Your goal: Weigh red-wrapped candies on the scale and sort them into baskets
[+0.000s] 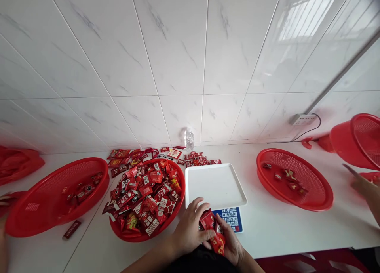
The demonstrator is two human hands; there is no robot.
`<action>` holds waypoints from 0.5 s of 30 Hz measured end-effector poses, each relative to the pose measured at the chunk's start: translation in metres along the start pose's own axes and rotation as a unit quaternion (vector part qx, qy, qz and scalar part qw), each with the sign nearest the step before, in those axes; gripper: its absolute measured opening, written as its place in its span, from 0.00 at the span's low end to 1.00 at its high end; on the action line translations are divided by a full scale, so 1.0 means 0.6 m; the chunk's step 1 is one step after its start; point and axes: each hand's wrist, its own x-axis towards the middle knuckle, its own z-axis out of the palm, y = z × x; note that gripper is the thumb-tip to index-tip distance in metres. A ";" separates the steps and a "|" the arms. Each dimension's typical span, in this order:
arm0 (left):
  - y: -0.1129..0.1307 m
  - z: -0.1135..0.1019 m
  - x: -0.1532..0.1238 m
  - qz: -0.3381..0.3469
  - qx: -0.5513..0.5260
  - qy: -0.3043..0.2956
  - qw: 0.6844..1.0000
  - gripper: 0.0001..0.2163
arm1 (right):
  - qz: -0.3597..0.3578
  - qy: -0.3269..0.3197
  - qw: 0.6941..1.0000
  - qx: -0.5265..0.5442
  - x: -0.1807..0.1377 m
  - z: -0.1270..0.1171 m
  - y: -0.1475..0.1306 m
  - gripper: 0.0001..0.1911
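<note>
Small red snack packets [209, 222] are bunched between my two hands, in front of a white weighing scale. My left hand [190, 227] grips them from the left, its thumb across the front. From the right, my right hand [230, 243] curls round the lower packets. The scale's flat white tray [213, 186] holds nothing, and my hands partly cover its blue keypad [234, 218]. To the left of my left hand stands a red plastic basket [181, 182] heaped with red packets.
Loose packets [197, 159] and a clear plastic bottle [189, 139] lie along the tiled wall. Red baskets with a few packets stand left [41, 203] and right [267, 186]. Other people's hands show at the left edge and right edge [366, 189], near more red baskets [344, 140].
</note>
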 end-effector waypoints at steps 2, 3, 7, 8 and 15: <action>-0.006 0.007 0.003 0.010 0.028 -0.058 0.998 0.40 | -0.012 -0.015 1.000 -0.008 0.003 0.000 0.006 0.26; -0.010 0.012 0.006 0.012 0.035 -0.087 0.996 0.42 | -0.020 -0.022 0.999 -0.012 0.005 0.000 0.009 0.27; -0.023 0.039 0.020 -0.001 0.044 -0.140 0.989 0.43 | -0.041 -0.027 0.999 -0.017 0.010 -0.002 0.014 0.27; -0.026 0.044 0.022 -0.008 0.043 -0.142 0.989 0.42 | -0.045 -0.024 0.999 -0.013 0.011 -0.003 0.014 0.28; -0.038 0.047 0.020 -0.023 0.004 -0.118 0.993 0.40 | -0.048 -0.026 0.998 0.036 0.006 -0.015 0.009 0.29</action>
